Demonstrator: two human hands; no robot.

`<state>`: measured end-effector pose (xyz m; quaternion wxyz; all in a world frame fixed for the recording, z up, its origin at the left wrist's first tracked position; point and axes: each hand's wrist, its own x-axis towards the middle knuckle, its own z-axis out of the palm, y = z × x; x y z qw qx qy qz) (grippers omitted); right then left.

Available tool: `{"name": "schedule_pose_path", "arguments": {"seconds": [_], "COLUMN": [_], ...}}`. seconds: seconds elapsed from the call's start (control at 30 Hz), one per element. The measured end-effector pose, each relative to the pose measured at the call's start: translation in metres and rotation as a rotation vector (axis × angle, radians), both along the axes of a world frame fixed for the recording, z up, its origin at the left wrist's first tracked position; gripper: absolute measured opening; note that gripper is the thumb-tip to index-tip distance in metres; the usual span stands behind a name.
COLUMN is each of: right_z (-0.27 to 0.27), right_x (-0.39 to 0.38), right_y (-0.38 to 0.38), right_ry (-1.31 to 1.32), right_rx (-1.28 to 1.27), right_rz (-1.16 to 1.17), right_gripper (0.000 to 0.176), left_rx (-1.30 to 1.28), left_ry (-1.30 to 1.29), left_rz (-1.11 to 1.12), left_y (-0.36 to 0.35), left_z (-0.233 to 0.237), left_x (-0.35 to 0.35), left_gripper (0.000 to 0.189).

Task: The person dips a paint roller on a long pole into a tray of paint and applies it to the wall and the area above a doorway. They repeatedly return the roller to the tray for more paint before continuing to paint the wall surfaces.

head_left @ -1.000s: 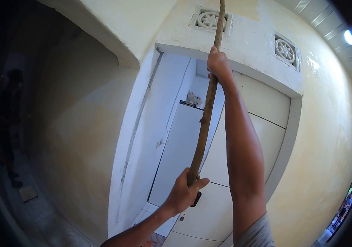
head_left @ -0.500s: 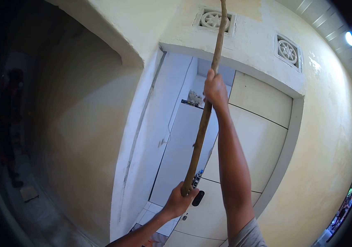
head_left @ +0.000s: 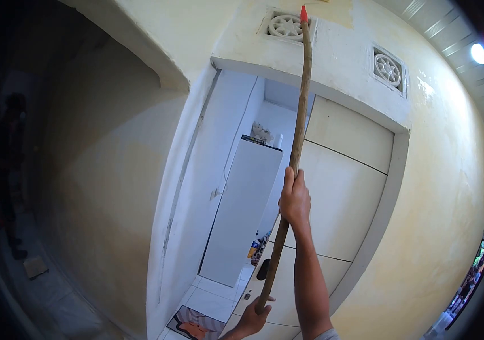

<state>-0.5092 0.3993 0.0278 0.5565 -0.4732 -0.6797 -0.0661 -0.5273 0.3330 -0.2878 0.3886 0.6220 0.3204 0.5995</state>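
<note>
A long, slightly bent wooden stick (head_left: 300, 113) rises in front of a doorway, with a red piece (head_left: 304, 13) at its top end beside a round vent (head_left: 285, 27). Partway up the stick, my right hand (head_left: 296, 198) is wrapped round it. My left hand (head_left: 253, 318) grips its lower end, near the bottom of the view. Behind the stick stands a pale sliding door (head_left: 347, 187) with a dark oval handle (head_left: 263, 269).
A second vent (head_left: 388, 70) sits in the yellowish wall (head_left: 446, 170). Through the doorway are a tall white cabinet (head_left: 239, 209) and a patterned mat (head_left: 196, 324). A person (head_left: 8, 170) stands in the dark area at far left. A lamp (head_left: 479, 54) shines at upper right.
Both hands and the stick have moved down, and the stick's red top end has come into view. My right hand is lower in the view. The camera view has shifted slightly.
</note>
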Motion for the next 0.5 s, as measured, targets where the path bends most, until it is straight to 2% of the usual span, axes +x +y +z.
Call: {"name": "schedule_pose_path", "arguments": {"seconds": [0.13, 0.3, 0.33, 0.4, 0.47, 0.5], "right_z": [-0.032, -0.056, -0.06, -0.072, -0.088, -0.096], "right_x": [0.009, 0.013, 0.014, 0.018, 0.023, 0.027], "right_y": [-0.006, -0.017, -0.019, -0.024, -0.029, -0.033], "right_ry": [-0.003, -0.032, -0.036, -0.036, -0.048, -0.054], "right_rx": [-0.012, 0.017, 0.01, -0.005, -0.014, -0.017], "right_rz": [0.009, -0.009, -0.018, -0.025, -0.042, -0.052], "right_gripper": [0.042, 0.039, 0.038, 0.037, 0.036, 0.036], "left_rx": [-0.103, -0.057, 0.013, 0.075, 0.034, 0.101], "left_ry": [-0.024, -0.018, -0.097, -0.169, -0.154, -0.161], "left_rz": [-0.056, -0.033, 0.025, 0.086, 0.046, 0.069], "left_y": [-0.015, -0.017, -0.017, -0.014, -0.002, -0.012], "left_z": [-0.019, -0.051, -0.057, -0.086, -0.125, -0.124], "left_x": [0.007, 0.02, 0.028, 0.041, 0.055, 0.059], "left_gripper": [0.026, 0.027, 0.021, 0.016, 0.026, 0.024]}}
